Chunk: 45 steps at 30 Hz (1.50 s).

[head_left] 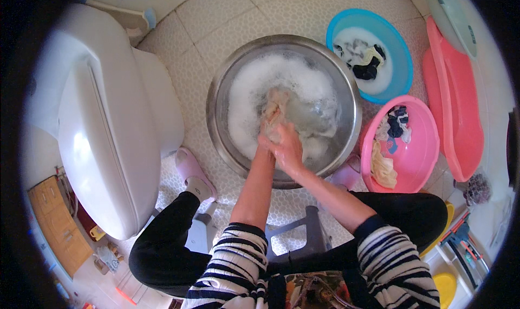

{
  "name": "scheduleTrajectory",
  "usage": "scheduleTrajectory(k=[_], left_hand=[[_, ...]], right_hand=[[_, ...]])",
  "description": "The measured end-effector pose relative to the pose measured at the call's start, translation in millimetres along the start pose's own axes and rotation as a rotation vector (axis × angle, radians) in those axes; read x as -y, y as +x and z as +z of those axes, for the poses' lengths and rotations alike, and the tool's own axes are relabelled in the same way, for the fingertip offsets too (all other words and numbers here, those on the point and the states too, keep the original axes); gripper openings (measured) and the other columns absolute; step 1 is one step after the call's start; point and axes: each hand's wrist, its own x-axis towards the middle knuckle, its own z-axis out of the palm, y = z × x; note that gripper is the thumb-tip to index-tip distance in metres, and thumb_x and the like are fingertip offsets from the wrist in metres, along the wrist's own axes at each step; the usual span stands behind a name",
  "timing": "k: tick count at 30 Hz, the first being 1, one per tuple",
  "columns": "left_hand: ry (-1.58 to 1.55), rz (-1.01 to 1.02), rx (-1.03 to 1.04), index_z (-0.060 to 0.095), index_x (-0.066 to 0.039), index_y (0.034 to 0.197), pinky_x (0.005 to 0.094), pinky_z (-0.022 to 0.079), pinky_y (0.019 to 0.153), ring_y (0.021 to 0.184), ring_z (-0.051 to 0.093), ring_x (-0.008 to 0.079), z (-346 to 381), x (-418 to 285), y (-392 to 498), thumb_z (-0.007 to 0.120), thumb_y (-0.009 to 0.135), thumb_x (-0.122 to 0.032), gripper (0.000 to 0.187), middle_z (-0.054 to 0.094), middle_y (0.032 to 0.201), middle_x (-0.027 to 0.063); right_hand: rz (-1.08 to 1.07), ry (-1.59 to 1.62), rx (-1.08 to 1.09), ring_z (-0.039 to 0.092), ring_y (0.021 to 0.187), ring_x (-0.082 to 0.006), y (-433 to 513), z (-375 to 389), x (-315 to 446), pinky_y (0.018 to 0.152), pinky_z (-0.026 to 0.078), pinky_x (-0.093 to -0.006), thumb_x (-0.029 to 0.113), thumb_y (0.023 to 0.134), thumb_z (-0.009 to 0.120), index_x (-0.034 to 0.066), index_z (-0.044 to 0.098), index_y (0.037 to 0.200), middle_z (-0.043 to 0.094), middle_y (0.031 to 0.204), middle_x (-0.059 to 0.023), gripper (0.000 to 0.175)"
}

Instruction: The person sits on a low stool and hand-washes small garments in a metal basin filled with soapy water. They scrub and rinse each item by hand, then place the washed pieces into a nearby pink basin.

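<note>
A large round metal basin of soapy water stands on the floor before me. Over its near half, my right hand is closed on a wet, pale cloth. The cloth is bunched around my left hand, which reaches farther into the basin; its fingers are partly hidden by cloth and water, so its grip cannot be made out. White foam rings the water, and a pale, submerged cloth shows at the right.
Right of the basin are a blue tub with soapy water and dark clothes, a pink tub holding small garments, and a coral plastic bath against the wall. A white toilet stands left. Pink slippers flank the basin.
</note>
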Motion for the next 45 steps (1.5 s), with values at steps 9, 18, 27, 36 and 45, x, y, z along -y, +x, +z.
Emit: scheduleTrajectory(k=[9,18,27,36,45], left_hand=[[0.431,-0.090,-0.027,0.050,-0.005,0.125,0.0338,0.050,0.085,0.101,0.060,0.0214,-39.3,1.9,16.1,0.045,0.095,-0.016,0.032,0.059,0.114,0.0074],[0.380,0.142,-0.431,0.042,-0.005,0.130,0.0395,0.049,0.087,0.107,0.057,0.0244,16.6,11.6,-29.8,0.044,0.094,-0.009,0.036,0.054,0.121,0.0096],[0.549,-0.067,-0.518,0.036,-0.015,0.137,0.0495,0.045,0.091,0.113,0.053,0.0305,3.5,6.3,-11.7,0.060,0.088,-0.042,0.061,0.050,0.129,0.0108],[0.532,0.111,-0.109,0.051,-0.005,0.116,0.0401,0.051,0.078,0.093,0.059,0.0252,-40.6,-12.4,13.6,0.043,0.098,-0.031,0.033,0.058,0.110,0.0095],[0.271,-0.065,-0.231,0.044,-0.003,0.127,0.0516,0.042,0.098,0.113,0.049,0.0333,43.6,-9.2,-90.1,0.033,0.099,-0.024,0.037,0.048,0.123,0.0131]], right_hand=[[0.015,0.141,-0.278,0.052,0.095,-0.0377,2.3,8.0,0.7,0.079,0.039,-0.0464,0.048,0.085,0.056,0.0050,0.060,0.086,0.055,0.098,-0.0185,0.043],[0.052,0.186,-0.177,0.050,0.099,-0.0360,88.2,-10.6,-76.1,0.083,0.040,-0.0428,0.031,0.082,0.065,0.0059,0.054,0.098,0.053,0.100,-0.0150,0.031],[0.270,0.317,0.075,0.052,0.107,-0.0348,42.7,16.2,-84.3,0.088,0.041,-0.0413,0.016,0.075,0.066,0.0054,0.059,0.108,0.056,0.114,-0.0178,0.035],[-0.168,0.073,-0.273,0.052,0.095,-0.0348,-16.5,18.4,-14.7,0.078,0.042,-0.0433,0.013,0.079,0.062,0.0067,0.056,0.105,0.054,0.098,-0.0137,0.027],[-0.284,0.061,-0.364,0.056,0.095,-0.0321,-34.2,-25.5,-9.2,0.082,0.044,-0.0377,0.003,0.078,0.061,0.0028,0.059,0.104,0.056,0.101,-0.0137,0.027]])
